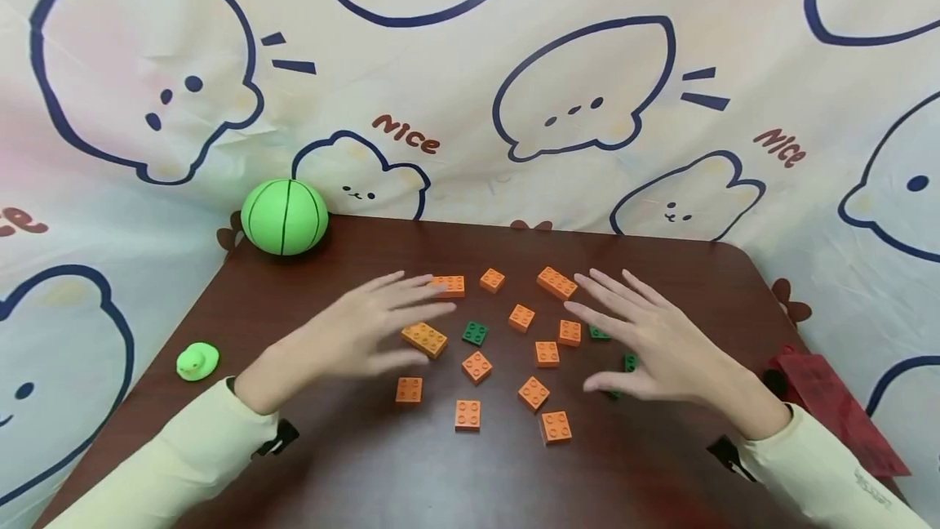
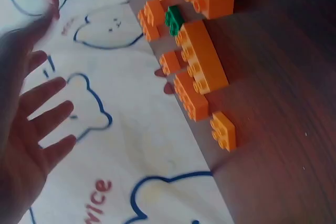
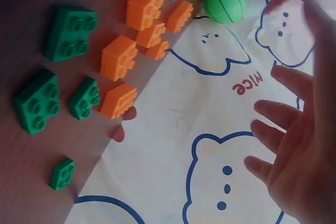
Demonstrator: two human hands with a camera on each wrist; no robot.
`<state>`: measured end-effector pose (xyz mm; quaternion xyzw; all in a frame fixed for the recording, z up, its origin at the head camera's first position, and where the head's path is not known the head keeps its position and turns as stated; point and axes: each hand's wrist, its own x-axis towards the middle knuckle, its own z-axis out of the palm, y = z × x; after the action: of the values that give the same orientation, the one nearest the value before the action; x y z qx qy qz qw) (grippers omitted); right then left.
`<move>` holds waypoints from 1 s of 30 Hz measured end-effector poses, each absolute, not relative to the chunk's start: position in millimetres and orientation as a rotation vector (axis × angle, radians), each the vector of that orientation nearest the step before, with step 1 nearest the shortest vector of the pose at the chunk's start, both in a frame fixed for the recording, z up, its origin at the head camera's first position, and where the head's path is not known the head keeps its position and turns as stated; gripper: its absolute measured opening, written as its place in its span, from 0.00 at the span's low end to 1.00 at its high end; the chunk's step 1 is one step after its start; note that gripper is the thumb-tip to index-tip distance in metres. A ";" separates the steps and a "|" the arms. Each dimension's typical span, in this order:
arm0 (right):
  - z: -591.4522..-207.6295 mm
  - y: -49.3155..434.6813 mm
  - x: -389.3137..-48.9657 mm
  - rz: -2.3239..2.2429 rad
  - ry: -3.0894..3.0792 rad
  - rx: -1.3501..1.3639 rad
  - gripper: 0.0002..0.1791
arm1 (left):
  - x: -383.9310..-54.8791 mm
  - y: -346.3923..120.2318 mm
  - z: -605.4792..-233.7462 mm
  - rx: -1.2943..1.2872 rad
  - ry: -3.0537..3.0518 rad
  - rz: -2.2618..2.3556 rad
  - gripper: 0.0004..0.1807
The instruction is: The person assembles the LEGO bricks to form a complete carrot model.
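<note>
Mid-frame, the bricks [image 1: 547,354] look light and stiff, best pinched by opposite sides (left hand [image 1: 360,329] and right hand [image 1: 656,344] empty, fingers spread).

- Orange bricks [image 1: 476,367]: mostly square, four-studded, few longer; studs up, loose, between left hand [image 1: 363,333] and right hand [image 1: 654,341].
- Long amber brick [image 1: 425,340]: aslant, near left hand.
- Green bricks [image 3: 71,34]: four nearest right hand, one amid orange.

Left fingers [image 2: 54,118] clear of orange bricks [image 2: 205,59]
</note>
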<state>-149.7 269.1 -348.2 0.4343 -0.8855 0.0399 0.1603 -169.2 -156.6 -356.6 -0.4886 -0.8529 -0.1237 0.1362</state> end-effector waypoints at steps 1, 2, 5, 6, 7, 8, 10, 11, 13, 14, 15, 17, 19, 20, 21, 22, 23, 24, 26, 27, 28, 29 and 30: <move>-348.0 268.4 -150.8 0.130 -2.525 1.234 0.49 | -173.5 -158.8 -356.5 -1.372 -2.453 -0.395 0.33; -347.6 267.6 -151.9 0.145 -2.522 1.223 0.46 | -177.7 -161.1 -356.3 -1.319 -2.446 -0.435 0.27; -346.9 266.2 -154.9 0.202 -2.530 1.199 0.35 | -190.6 -167.8 -358.4 -1.126 -2.501 -0.557 0.12; -347.0 266.1 -155.7 0.213 -2.537 1.190 0.31 | -194.3 -169.5 -359.8 -1.058 -2.536 -0.592 0.08; -347.4 266.1 -156.5 0.220 -2.550 1.180 0.28 | -197.8 -170.8 -362.0 -0.996 -2.576 -0.622 0.05; -348.1 266.1 -157.3 0.221 -2.560 1.172 0.25 | -201.1 -171.8 -365.0 -0.939 -2.621 -0.638 0.03; -349.9 266.2 -158.6 0.232 -2.587 1.161 0.22 | -207.0 -172.7 -372.9 -0.832 -2.717 -0.643 0.03; -351.1 266.6 -159.2 0.238 -2.604 1.157 0.21 | -209.8 -172.7 -377.5 -0.786 -2.772 -0.642 0.04; -354.1 267.4 -160.7 0.249 -2.643 1.146 0.19 | -215.7 -172.3 -387.3 -0.699 -2.887 -0.663 0.08; -355.6 267.8 -161.3 0.254 -2.668 1.139 0.19 | -218.8 -172.6 -392.5 -0.658 -2.942 -0.673 0.11; -357.5 268.2 -161.8 0.262 -2.693 1.134 0.18 | -222.0 -173.1 -398.1 -0.620 -2.990 -0.683 0.14; -361.4 268.8 -162.6 0.278 -2.751 1.113 0.18 | -229.1 -174.5 -408.3 -0.564 -3.066 -0.704 0.18; -365.2 268.9 -162.0 0.288 -2.808 1.098 0.18 | -234.7 -176.8 -419.0 -0.537 -3.121 -0.706 0.21; -367.3 268.6 -161.7 0.293 -2.830 1.091 0.18 | -236.7 -177.7 -423.3 -0.528 -3.145 -0.701 0.22; -369.4 267.8 -161.4 0.298 -2.847 1.090 0.18 | -238.2 -178.7 -427.4 -0.518 -3.164 -0.696 0.22; -372.0 266.7 -161.4 0.300 -2.862 1.093 0.18 | -239.1 -179.4 -429.8 -0.505 -3.183 -0.686 0.23; -374.6 265.3 -161.2 0.304 -2.867 1.105 0.19 | -240.2 -180.0 -431.7 -0.495 -3.203 -0.676 0.23; -377.3 263.6 -160.9 0.301 -2.864 1.117 0.19 | -241.8 -180.6 -432.6 -0.485 -3.218 -0.668 0.22; -382.6 259.1 -160.4 0.288 -2.848 1.147 0.19 | -245.5 -180.7 -431.4 -0.471 -3.236 -0.657 0.22; -385.3 256.9 -159.5 0.280 -2.837 1.168 0.19 | -247.6 -180.5 -430.4 -0.469 -3.241 -0.651 0.21; -387.9 254.6 -158.3 0.275 -2.824 1.193 0.19 | -249.7 -179.8 -429.4 -0.469 -3.242 -0.641 0.21; -389.7 252.4 -156.5 0.269 -2.816 1.216 0.18 | -251.6 -178.9 -428.3 -0.469 -3.244 -0.641 0.20; -391.7 250.6 -154.5 0.265 -2.812 1.240 0.18 | -253.1 -177.9 -427.3 -0.466 -3.249 -0.644 0.20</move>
<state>-154.5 250.6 -391.7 0.4017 -0.9113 0.0859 0.0286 -253.1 -177.9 -427.3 -0.1387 -0.9663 -0.1915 -0.1014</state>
